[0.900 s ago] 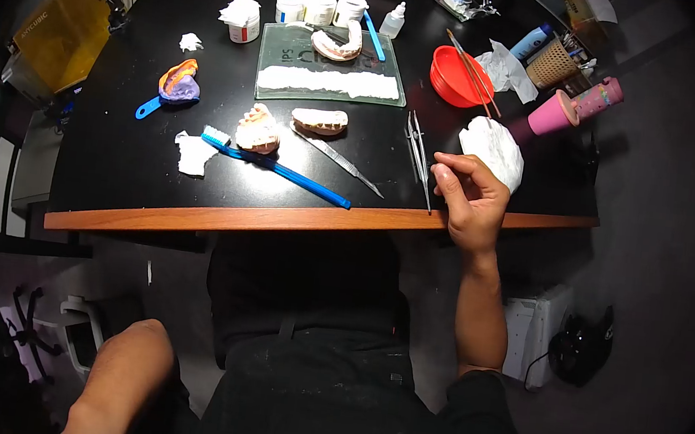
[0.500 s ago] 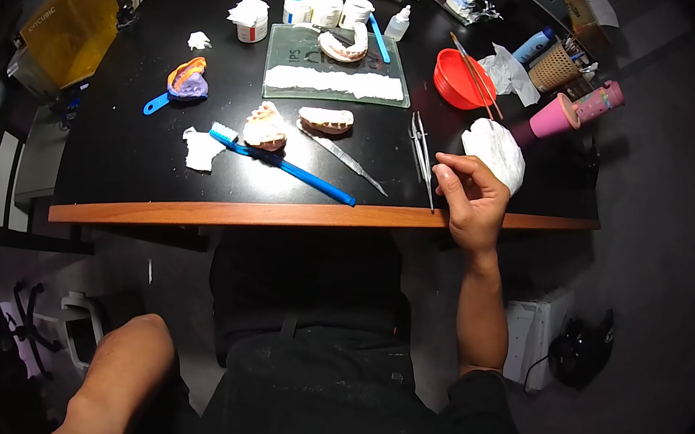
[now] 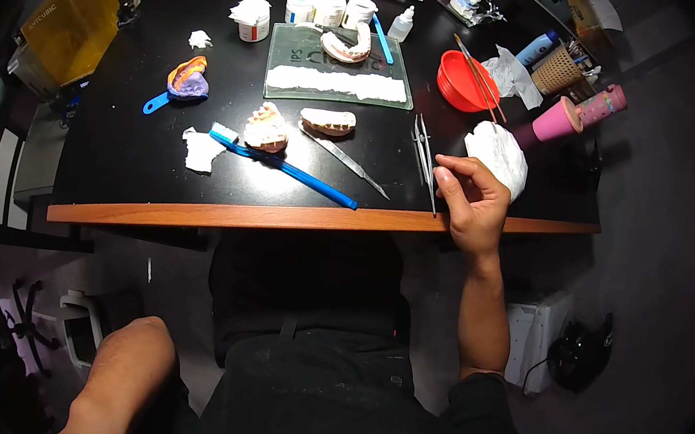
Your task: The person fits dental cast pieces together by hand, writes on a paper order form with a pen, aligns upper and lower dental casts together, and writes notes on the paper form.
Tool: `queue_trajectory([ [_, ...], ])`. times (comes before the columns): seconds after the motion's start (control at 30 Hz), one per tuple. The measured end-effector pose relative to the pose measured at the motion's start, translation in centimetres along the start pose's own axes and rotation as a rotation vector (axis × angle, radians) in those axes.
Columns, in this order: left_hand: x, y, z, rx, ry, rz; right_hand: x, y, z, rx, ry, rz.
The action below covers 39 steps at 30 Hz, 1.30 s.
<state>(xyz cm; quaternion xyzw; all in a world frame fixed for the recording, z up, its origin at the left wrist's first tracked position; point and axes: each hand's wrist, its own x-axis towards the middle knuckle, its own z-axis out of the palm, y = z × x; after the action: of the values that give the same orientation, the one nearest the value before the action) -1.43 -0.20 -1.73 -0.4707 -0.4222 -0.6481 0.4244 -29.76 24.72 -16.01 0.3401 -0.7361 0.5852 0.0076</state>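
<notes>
My right hand (image 3: 478,204) is over the front edge of the desk, its fingers loosely curled and the thumb a little apart from the index finger. Nothing shows between them. Just left of the fingertips lies a pair of metal tweezers (image 3: 423,159). Beyond the hand is a crumpled white tissue (image 3: 498,157). Of my left side only a bent bare arm (image 3: 128,372) appears at the lower left; that hand is out of frame. Left of the tweezers are a metal scalpel-like tool (image 3: 346,163), a blue toothbrush (image 3: 293,173) and two dental casts, one toothed (image 3: 267,131), one low (image 3: 328,122).
A glass slab (image 3: 342,62) bears a horseshoe-shaped dental model (image 3: 348,46) and a white strip (image 3: 336,84). Behind stand white jars (image 3: 328,10) and a dropper bottle (image 3: 401,24). A red bowl (image 3: 463,85) with brushes and a pink cup (image 3: 558,119) are right; an impression tray (image 3: 185,81) is left.
The view has shifted very slightly. My right hand keeps the same pose, and the objects on the desk stay in place.
</notes>
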Motion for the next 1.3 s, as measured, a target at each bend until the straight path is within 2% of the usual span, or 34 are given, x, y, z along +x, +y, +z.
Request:
queue_trajectory([
  [0.17, -0.4, -0.1, -1.5, 0.125, 0.021, -0.130, 0.3, -0.7, -0.2, 0.028, -0.020, 0.046],
  [0.27, -0.8, -0.4, -3.3, 0.359, 0.045, -0.341, 1.1, -1.1, 0.1, 0.033, -0.033, 0.029],
  [0.37, -0.8, -3.2, -6.4, 0.645, 0.076, -0.620, 3.0, -1.9, 0.9, -0.014, -0.135, -0.049],
  [0.47, -0.8, -8.9, -11.4, 0.785, 0.034, -0.800, 6.8, -3.6, 1.9, -0.272, -0.326, -0.242],
  [0.53, -1.0, -13.5, -15.8, 0.775, -0.059, -0.790, 9.1, -4.2, 3.1, -0.303, -0.431, -0.288],
  [0.57, -1.3, -15.5, -17.5, 0.790, -0.036, -0.811, 10.3, -4.2, 3.6, -0.319, -0.462, -0.280],
  [0.67, -2.1, -19.2, -22.0, 1.106, -0.181, -0.562, 12.8, -3.7, 5.6, -0.301, -0.466, -0.364],
  [0.73, -2.3, -19.2, -22.1, 1.114, -0.173, -0.468, 13.3, -3.0, 6.5, -0.317, -0.442, -0.376],
  [0.77, -2.5, -18.8, -21.9, 1.134, -0.194, -0.481, 13.0, -2.6, 6.9, -0.277, -0.418, -0.415],
  [0.8, -2.4, -18.0, -21.9, 1.233, -0.334, -0.466, 12.8, -2.1, 7.3, -0.236, -0.398, -0.448],
  [0.87, -2.9, -17.3, -21.8, 1.215, -0.449, -0.472, 12.9, -1.0, 7.4, -0.199, -0.460, -0.579],
  [0.93, -3.1, -17.0, -21.7, 1.137, -0.511, -0.567, 12.6, -1.4, 7.1, -0.198, -0.528, -0.553],
  [1.0, -3.4, -17.4, -21.0, 1.071, -0.502, -0.597, 12.5, -1.8, 7.1, -0.208, -0.598, -0.530],
  [1.13, -4.8, -17.9, -20.6, 0.973, -0.539, -0.646, 11.9, -1.7, 7.4, -0.259, -0.590, -0.478],
  [1.3, -4.3, -17.8, -19.1, 1.014, -0.576, -0.661, 11.5, -1.1, 7.3, -0.250, -0.587, -0.429],
])
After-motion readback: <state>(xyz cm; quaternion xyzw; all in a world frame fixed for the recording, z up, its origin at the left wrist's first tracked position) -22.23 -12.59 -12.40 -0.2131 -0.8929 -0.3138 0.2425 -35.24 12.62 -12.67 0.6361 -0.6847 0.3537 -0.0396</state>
